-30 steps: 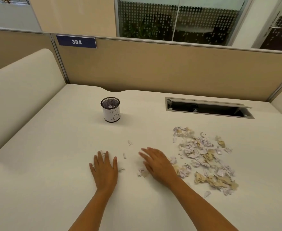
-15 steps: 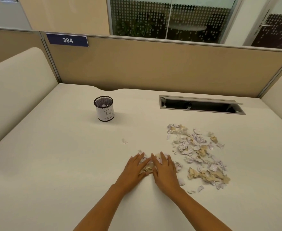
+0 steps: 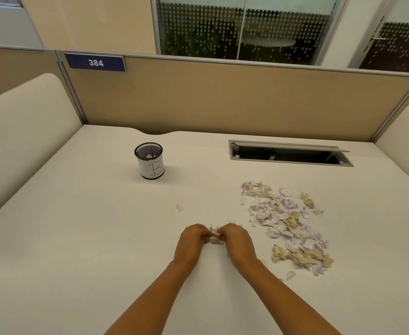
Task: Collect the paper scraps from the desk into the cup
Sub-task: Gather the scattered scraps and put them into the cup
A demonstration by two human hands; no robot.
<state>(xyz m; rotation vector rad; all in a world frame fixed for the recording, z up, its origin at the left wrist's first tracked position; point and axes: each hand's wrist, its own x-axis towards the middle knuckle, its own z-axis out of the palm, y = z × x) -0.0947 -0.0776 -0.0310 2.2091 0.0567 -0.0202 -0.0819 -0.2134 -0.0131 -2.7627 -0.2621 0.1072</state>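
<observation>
A black mesh cup (image 3: 149,160) with a white label marked "B" stands upright at the desk's middle left, a scrap or two inside. My left hand (image 3: 192,243) and my right hand (image 3: 237,243) meet knuckle to knuckle on the desk, both closed around a small bunch of paper scraps (image 3: 215,236) squeezed between them. A wide pile of white and tan paper scraps (image 3: 288,223) lies to the right of my hands. One lone scrap (image 3: 179,207) rests between my hands and the cup.
An open cable slot (image 3: 290,154) is cut into the white desk (image 3: 78,238) at the back right. Tan partition panels (image 3: 222,97) wall the back, and padded cream dividers stand on both sides.
My hands swept inward from flat and apart, gathered the loose scraps between them, and have now curled closed around the bunch.
</observation>
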